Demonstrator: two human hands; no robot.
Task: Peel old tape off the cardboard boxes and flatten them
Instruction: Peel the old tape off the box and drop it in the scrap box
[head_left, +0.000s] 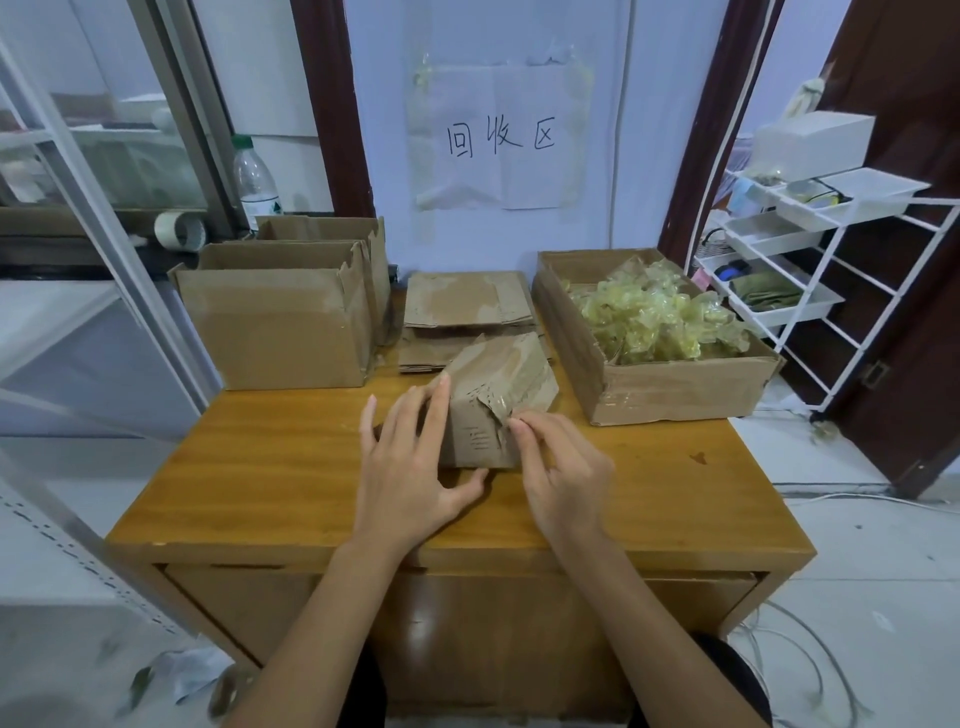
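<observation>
A small taped cardboard box (493, 400) sits tilted in the middle of the wooden table (260, 467). My left hand (410, 467) holds it from the left, fingers on its side and thumb under its near edge. My right hand (561, 467) pinches a loose strip of clear tape (501, 408) at the box's front right corner. Behind it lies a stack of flattened boxes (467, 306). Two open upright boxes (280, 317) stand at the back left.
A shallow cardboard tray (675, 389) at the back right holds a heap of crumpled yellowish tape (654, 317). A white wire rack with trays (789, 244) stands right of the table. A water bottle (254, 182) and a tape roll (179, 228) sit at the back left.
</observation>
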